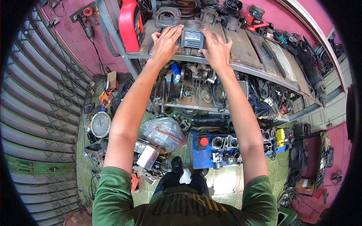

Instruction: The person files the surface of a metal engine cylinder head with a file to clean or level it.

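Note:
Both my arms reach forward to the top board of a metal-framed shelf (pixel 241 47). Between my hands is a grey finned metal engine cylinder (pixel 192 39), at the shelf's front edge. My left hand (pixel 167 43) holds its left side, fingertips at the upper left corner. On the other side, my right hand (pixel 217 46) has the thumb at the lower right corner and the fingers curved along the edge. Whether the cylinder rests fully on the board or is slightly raised, I cannot tell. Behind it sit other metal engine parts (pixel 167 17).
A red plastic bottle (pixel 129 28) stands left of my left hand. Below, the lower shelf (pixel 188 101) holds jumbled parts. On the floor are a clear plastic bag (pixel 164 133), a blue tray (pixel 201 160) with metal parts, and a round-topped container (pixel 101 124).

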Action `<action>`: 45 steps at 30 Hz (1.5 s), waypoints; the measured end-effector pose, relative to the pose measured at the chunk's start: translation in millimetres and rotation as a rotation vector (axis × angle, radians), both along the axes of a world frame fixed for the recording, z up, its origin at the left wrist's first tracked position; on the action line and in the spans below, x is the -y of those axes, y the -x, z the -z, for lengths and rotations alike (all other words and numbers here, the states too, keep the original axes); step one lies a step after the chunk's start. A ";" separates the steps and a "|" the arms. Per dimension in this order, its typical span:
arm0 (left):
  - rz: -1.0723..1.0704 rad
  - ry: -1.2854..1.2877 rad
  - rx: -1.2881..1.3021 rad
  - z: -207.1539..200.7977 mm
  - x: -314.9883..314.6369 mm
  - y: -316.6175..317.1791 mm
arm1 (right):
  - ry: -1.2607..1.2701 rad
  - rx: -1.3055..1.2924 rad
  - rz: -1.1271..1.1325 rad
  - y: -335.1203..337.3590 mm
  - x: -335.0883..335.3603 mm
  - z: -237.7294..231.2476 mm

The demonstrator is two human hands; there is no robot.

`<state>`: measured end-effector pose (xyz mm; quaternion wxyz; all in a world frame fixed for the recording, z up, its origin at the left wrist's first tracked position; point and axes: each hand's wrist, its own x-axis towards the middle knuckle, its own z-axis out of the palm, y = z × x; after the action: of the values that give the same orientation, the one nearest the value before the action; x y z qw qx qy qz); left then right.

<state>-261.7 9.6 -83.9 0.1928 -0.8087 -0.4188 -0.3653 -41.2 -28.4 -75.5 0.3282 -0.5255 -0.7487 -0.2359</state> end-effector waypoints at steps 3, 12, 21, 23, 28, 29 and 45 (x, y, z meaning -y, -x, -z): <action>0.003 0.007 -0.043 3.3 4.4 0.8 | -0.008 -0.028 0.010 -1.7 3.5 5.4; 0.056 0.079 0.040 12.5 18.6 -3.0 | 0.064 -0.018 0.020 0.4 13.1 8.6; -0.006 0.108 -0.096 -10.2 -12.6 -4.3 | 0.054 0.161 0.116 9.0 -17.6 -1.6; 0.026 -0.087 -0.055 -6.9 -20.2 -0.6 | 0.056 0.175 0.114 11.0 -23.7 0.3; 0.027 0.341 -0.090 -38.3 -11.3 -18.0 | 0.227 0.215 0.229 11.0 -26.3 -19.3; -0.011 0.338 -0.104 -41.1 -13.6 -20.5 | 0.223 0.194 0.222 11.7 -29.3 -22.6; -0.121 0.181 -0.147 -33.9 -44.9 -27.1 | 0.249 0.192 0.191 10.6 -48.5 -41.8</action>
<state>-234.6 54.4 -50.0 0.1712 -0.8207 -0.4827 -0.2533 -51.8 20.0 -33.7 0.1637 -0.6059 -0.7466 -0.2204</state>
